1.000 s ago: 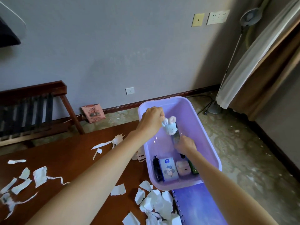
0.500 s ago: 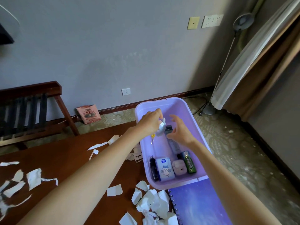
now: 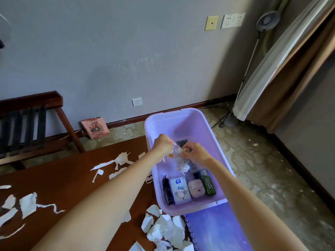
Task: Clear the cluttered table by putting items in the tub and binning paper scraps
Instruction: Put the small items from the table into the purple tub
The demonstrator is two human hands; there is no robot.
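**Left hand (image 3: 163, 144) and right hand (image 3: 196, 153) dangle a bunny (image 3: 181, 164) over the tub (image 3: 181, 113)**

Both hands are closed on the same small thing. The left pinches what looks like a clear loop at the bunny's top, and the right pinches just beside it, fingers curled in. The bunny hangs below them, inside the tub's walls and above its floor, about midway along its length. It is not yet lying down.

The likeliest slip is an uneven release. If one hand lets go first, the bunny swings on the loop. If the loop catches a finger, the bunny rides back out with the retreating hand and may drop on the tabletop (image 3: 72, 178) or the floor (image 3: 262, 169). A drop from this height seems harmless, since the tissue pack (image 3: 179, 191), earbud case (image 3: 195, 189) and gum box (image 3: 208, 182) sit at the tub's near end, clear of the fall.

The tub stands at the tabletop's far right corner, with its near end on a notebook (image 3: 217, 230). I cannot tell how much of it overhangs the right edge. A wrist leaning on the right rim could rock it.

Scraps (image 3: 163, 227) lie under and beside the left forearm near the tabletop's near edge. A low pull-back of that arm could sweep some off.
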